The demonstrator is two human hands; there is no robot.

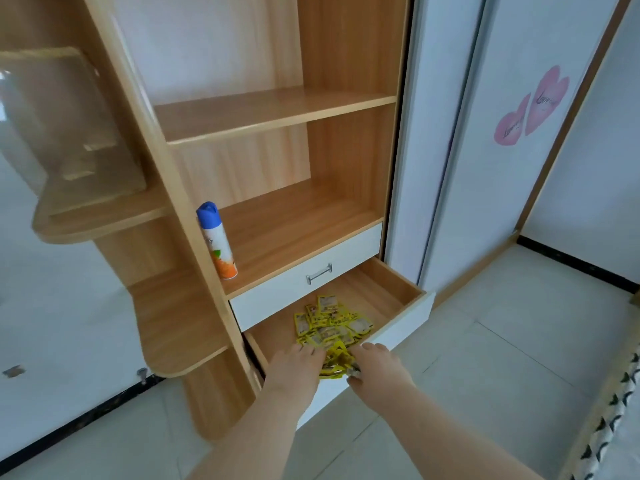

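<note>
Head view of a wooden wardrobe unit, with the open lower drawer (370,289) at 6 o'clock of the frame. Left hand (298,367) and right hand (377,367) meet over the drawer's front edge, both clamped on a bunch of yellow sachets (336,360). Left fingers curl onto it from its 9 o'clock side and right fingers pinch it from 3 o'clock; the fingertips are mostly hidden under foil. A loose pile of yellow sachets (329,322) lies on the drawer floor at 12 o'clock of the bunch, touching or nearly so, can't tell which. The step looks like gathering sachets into one stack; whether it is going in or out is not clear. To do it well, squeeze evenly from both sides, since slippery packets likely fan out and drop if one side loosens. Get thumbs under the bottom ones, then lift straight up to clear the white drawer front before pulling toward 6 o'clock. The closed upper drawer (277,299) with its metal handle (319,274) overhangs at 12 o'clock, so mind the knuckles. An aerosol spray can (217,242) stands upright on the shelf at 10 o'clock, well apart. Pink heart stickers (531,107) sit on the sliding door at 2 o'clock.
</note>
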